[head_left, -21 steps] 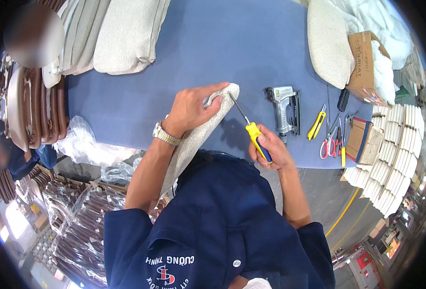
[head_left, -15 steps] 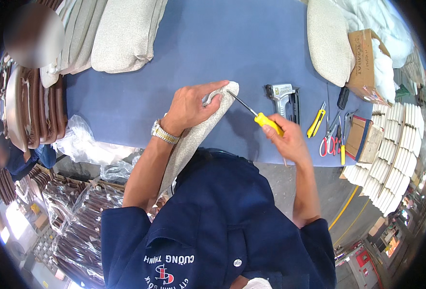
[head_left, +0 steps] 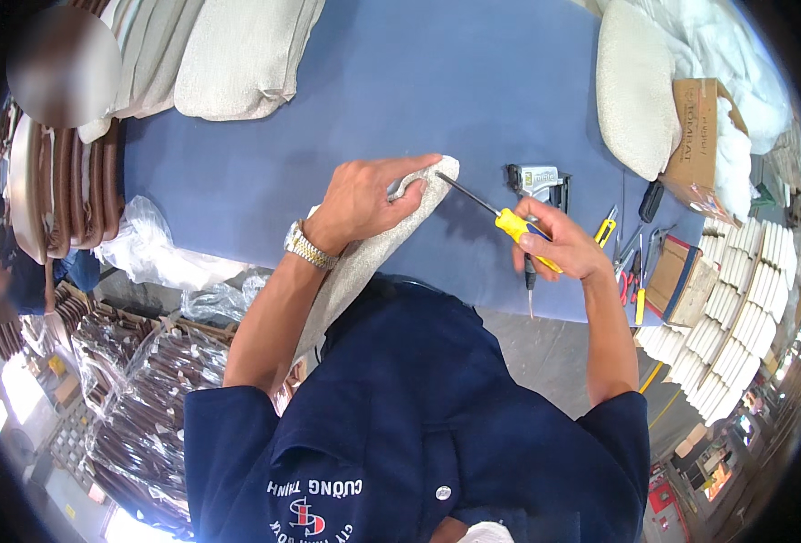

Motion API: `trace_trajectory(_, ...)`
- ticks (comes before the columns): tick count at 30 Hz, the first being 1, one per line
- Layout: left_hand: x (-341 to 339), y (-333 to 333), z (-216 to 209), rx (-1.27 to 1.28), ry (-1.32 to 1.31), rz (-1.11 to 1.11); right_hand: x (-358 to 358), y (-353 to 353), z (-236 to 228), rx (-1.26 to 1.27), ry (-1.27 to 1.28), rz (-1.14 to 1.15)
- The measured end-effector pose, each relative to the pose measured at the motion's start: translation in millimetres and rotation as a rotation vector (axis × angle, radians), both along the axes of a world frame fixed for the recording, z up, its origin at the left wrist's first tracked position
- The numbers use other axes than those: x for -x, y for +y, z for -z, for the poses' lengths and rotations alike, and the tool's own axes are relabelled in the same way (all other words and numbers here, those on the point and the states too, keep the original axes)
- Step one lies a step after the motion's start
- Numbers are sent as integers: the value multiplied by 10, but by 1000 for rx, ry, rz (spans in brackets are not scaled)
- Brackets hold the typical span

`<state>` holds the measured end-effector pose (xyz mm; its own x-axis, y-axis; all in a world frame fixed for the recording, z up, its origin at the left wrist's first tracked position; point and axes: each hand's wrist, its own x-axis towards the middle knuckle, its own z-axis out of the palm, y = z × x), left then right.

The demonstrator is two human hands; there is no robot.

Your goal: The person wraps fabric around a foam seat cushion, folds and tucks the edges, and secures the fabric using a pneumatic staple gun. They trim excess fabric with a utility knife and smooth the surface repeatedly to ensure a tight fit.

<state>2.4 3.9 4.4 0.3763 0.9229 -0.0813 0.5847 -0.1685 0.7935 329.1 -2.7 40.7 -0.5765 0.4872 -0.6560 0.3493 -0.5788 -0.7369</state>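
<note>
Wrapping our right hand (head_left: 559, 240) around it, we hold a screwdriver with a yellow-and-blue plastic handle and a thin dark metal shaft (head_left: 511, 223), fingers curled firmly on the grip. Our left hand (head_left: 364, 204) pinches the near-side upper end of a long, narrow pad covered in pale beige woven fabric (head_left: 371, 262), thumb bent against a curled edge and forefinger stretched along the top. The pad slants over the front edge of the blue cloth-covered table (head_left: 391, 81), its far end running down toward our body. We judge it light, firm along its length yet soft at the skin, with a coarse, grippy weave that might snag on or tear under a sharp tip; pinching close to the worked end, as now, seems the steadiest hold, and the screwdriver looks best held by its thick handle. The tip meets the fabric beside our left thumb, but we cannot tell whether it has gone under the cloth or only rests on it. Our left forearm and dark shirt hide the pad's lower end. Beyond, our right hand covers part of the silver-and-black staple gun (head_left: 538, 177), and our right wrist partly blocks the red-handled scissors (head_left: 624, 284), leaving their blades hard to make out.
</note>
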Motion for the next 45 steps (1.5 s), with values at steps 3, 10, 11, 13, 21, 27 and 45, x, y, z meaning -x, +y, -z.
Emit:
trace_trajectory(3,-15,34,-53,50,30,-9,73,-20,11,-425,-184,-65)
trace_trajectory(10,-13,59,-46,15,36,-10,38,-68,349,97,113,75)
trace_trajectory(11,-20,67,-78,50,52,-15,36,-109,452,161,184,117)
trace_trajectory(13,-11,40,-7,-28,-5,-13,42,-204,671,285,324,194)
trace_trajectory(21,-50,-88,-48,-23,-16,-51,152,-861,967,-45,794,599)
trace_trajectory(27,15,-263,-17,-260,-19,-10,-1135,-2247,729,-438,922,1527)
trace_trajectory(45,114,-782,-560,-69,354,-124,-860,-2227,2057,-760,-1213,1451)
